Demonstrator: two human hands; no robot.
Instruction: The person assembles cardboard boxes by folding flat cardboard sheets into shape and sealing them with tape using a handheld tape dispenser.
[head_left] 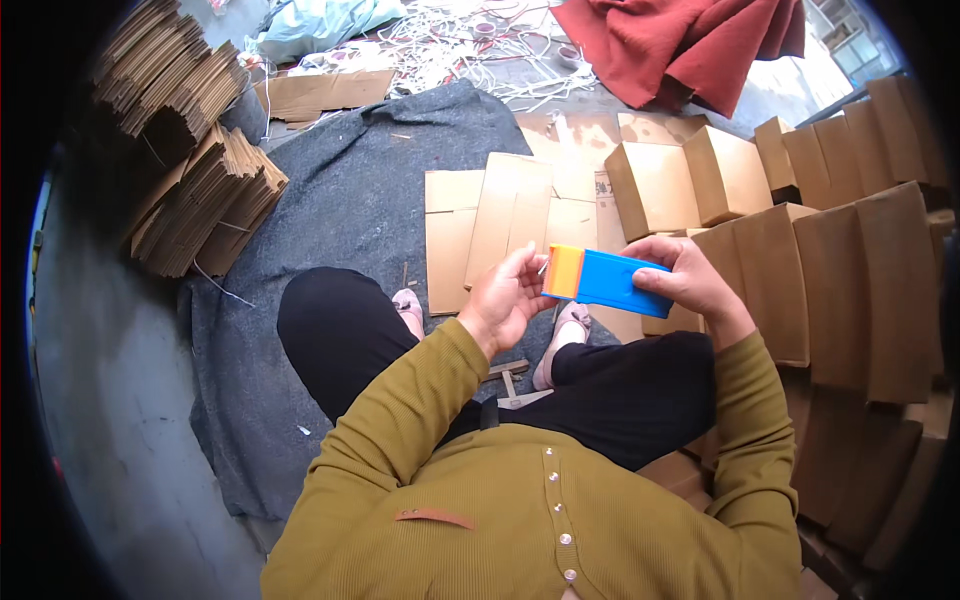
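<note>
My right hand [680, 275] grips a flat, oblong blue plastic case [622, 284] with the thumb on top and the fingers behind it. An orange ribbed end piece [564, 272] forms the left end of the case. My left hand [505, 300] is palm up beside that end, thumb and fingers bent together. A small shiny bit shows at its fingertips; what it is, I cannot tell. Both hands are above my knees, over flattened cardboard cartons [508, 220] on the floor.
A dark grey cloth [350, 180] covers the floor. Bundled flat cardboard [215, 200] is stacked at the left. Rows of folded-up cardboard boxes [760, 280] stand close on my right. Farther off lie a red cloth [670, 45], tangled white strapping [470, 50] and a pale blue bag [320, 25].
</note>
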